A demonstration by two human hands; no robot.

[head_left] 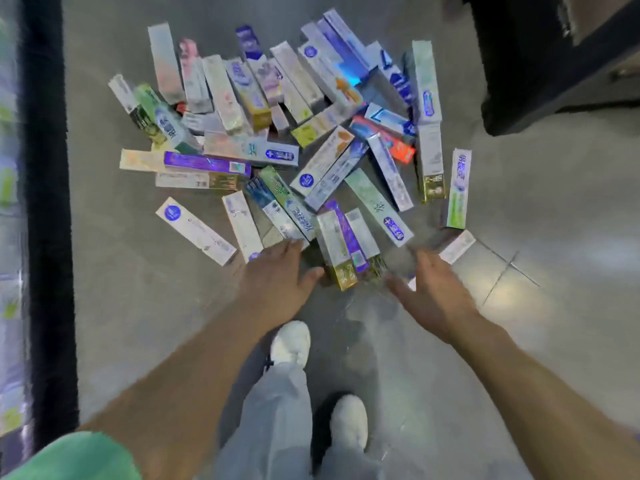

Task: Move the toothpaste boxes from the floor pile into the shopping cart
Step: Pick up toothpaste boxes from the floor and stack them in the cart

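A pile of several toothpaste boxes (277, 133) lies scattered on the grey floor, in white, purple, green, blue and orange. Both arms reach down toward its near edge. My left hand (277, 278) is spread open, fingertips at a white box (242, 225) and a green-blue box (289, 202). My right hand (433, 289) is open too, fingers straight, beside a purple-and-white box with a gold end (341, 244). Neither hand holds anything. The right fingertips are blurred. No shopping cart shows.
A dark shelf upright (48, 202) runs down the left with stocked shelves behind it. A dark shelf base (540, 81) stands at the upper right. My white shoes (291, 344) and grey trousers are below the hands on the floor (554, 237).
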